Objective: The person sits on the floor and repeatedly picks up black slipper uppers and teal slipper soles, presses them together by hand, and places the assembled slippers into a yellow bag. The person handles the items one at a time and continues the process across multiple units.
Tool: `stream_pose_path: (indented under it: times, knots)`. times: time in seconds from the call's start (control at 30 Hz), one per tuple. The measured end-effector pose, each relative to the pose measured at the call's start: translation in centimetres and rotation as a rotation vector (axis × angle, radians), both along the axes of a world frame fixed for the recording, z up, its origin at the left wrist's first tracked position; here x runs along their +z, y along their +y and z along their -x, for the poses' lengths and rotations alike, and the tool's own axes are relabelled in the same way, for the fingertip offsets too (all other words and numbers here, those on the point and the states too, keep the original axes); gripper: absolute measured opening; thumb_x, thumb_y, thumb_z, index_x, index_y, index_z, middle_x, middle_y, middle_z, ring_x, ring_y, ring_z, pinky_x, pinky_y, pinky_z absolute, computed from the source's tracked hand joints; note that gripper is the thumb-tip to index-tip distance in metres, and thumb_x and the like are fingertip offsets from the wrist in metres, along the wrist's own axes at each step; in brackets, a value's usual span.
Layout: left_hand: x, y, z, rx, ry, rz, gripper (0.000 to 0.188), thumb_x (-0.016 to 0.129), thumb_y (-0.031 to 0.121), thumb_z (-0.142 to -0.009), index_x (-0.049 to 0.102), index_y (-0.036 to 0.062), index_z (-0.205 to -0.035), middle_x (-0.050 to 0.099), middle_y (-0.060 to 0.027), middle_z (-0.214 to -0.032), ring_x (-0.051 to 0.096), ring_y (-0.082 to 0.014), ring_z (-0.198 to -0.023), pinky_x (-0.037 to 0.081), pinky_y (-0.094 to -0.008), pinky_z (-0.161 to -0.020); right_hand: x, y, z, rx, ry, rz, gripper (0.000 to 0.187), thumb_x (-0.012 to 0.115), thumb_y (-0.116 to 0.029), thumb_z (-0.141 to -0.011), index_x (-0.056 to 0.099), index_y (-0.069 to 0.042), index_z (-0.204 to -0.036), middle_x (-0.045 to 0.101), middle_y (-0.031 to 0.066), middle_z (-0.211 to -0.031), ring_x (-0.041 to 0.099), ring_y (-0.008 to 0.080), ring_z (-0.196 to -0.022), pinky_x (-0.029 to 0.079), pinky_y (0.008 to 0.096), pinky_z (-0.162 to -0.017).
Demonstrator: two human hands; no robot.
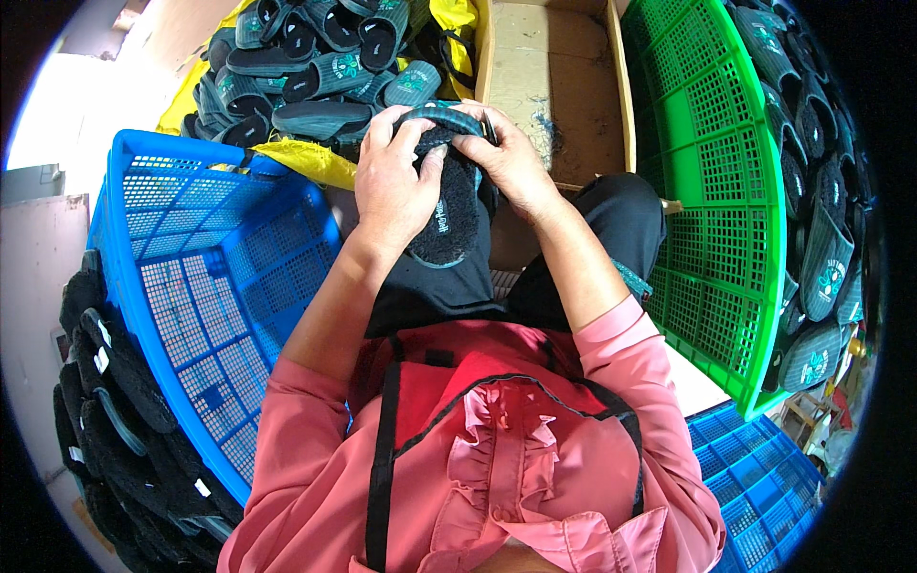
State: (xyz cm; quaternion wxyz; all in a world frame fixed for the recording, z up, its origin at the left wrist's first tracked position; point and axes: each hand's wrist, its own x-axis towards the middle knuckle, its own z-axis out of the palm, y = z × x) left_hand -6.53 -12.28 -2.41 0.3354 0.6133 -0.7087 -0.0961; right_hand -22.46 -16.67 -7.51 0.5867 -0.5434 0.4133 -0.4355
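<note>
Over my lap I hold a dark slipper (447,224) with a black fleecy insole, its heel toward me and its strap away from me. My left hand (390,181) is closed on the strap's left side, thumb over the insole. From the right, my right hand (508,164) grips the strap, with its thumb bent at the strap's edge. Another dark edge shows beside the slipper under my right hand; whether it belongs to a second slipper I cannot tell.
Ahead lies a heap of grey-green slippers (330,76) on yellow sheeting (310,160). A wooden box (485,57) holds dark scraps. A blue crate (124,186) stands left, a green crate (702,172) right. More slippers (826,258) and black fleecy pieces (124,420) are stacked outside the crates.
</note>
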Motion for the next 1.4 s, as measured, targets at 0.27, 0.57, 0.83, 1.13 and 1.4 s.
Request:
stream_pose_path:
  times: [0.27, 0.57, 0.83, 1.13, 1.4]
  knots:
    - [0.2, -0.1, 0.2, 0.031, 0.008, -0.015, 0.027, 0.073, 0.005, -0.078, 0.064, 0.0056, -0.103, 0.056, -0.0127, -0.121, 0.058, -0.0330, -0.111, 0.047, -0.0389, -0.095, 0.1, 0.0, -0.1, 0.020, -0.036, -0.029, 0.044, 0.067, -0.010, -0.085, 0.057, -0.003, -0.127, 0.062, 0.0028, -0.116, 0.056, 0.0126, -0.109, 0.040, 0.0275, -0.100]
    - [0.1, -0.3, 0.0, 0.017, 0.009, -0.028, 0.031, 0.074, 0.007, -0.076, 0.065, 0.0094, -0.106, 0.056, -0.0103, -0.119, 0.057, -0.0336, -0.110, 0.047, -0.0408, -0.094, 0.7, 0.4, -0.3, -0.017, -0.091, -0.083, 0.045, 0.075, -0.008, -0.080, 0.059, -0.004, -0.122, 0.063, 0.0029, -0.111, 0.058, 0.0130, -0.103, 0.044, 0.0272, -0.095]
    - [0.3, -0.3, 0.1, 0.023, -0.003, -0.036, 0.029, 0.075, 0.006, -0.077, 0.064, 0.0063, -0.104, 0.056, -0.0114, -0.121, 0.058, -0.0322, -0.111, 0.048, -0.0385, -0.094, 0.8, 0.1, -0.5, -0.009, -0.129, -0.131, 0.042, 0.072, -0.003, -0.084, 0.058, -0.004, -0.124, 0.064, 0.0018, -0.108, 0.060, 0.0103, -0.098, 0.047, 0.0254, -0.092]
    - [0.5, -0.4, 0.0, 0.017, 0.021, -0.066, 0.029, 0.073, 0.005, -0.078, 0.063, 0.0059, -0.105, 0.056, -0.0119, -0.121, 0.058, -0.0326, -0.110, 0.048, -0.0394, -0.094, 2.9, 0.4, -0.1, 0.029, -0.155, -0.224, 0.036, 0.066, -0.007, -0.085, 0.061, -0.009, -0.121, 0.061, -0.0051, -0.086, 0.051, 0.0030, -0.064, 0.040, 0.0172, -0.053]
    - [0.6, -0.4, 0.1, 0.020, 0.029, -0.075, 0.025, 0.072, 0.007, -0.081, 0.064, 0.0054, -0.104, 0.056, -0.0120, -0.121, 0.058, -0.0323, -0.110, 0.048, -0.0390, -0.093, 3.0, 0.4, -0.1, 0.024, -0.164, -0.241, 0.034, 0.063, -0.013, -0.086, 0.062, -0.010, -0.119, 0.059, -0.0068, -0.081, 0.043, 0.0017, -0.058, 0.031, 0.0165, -0.047]
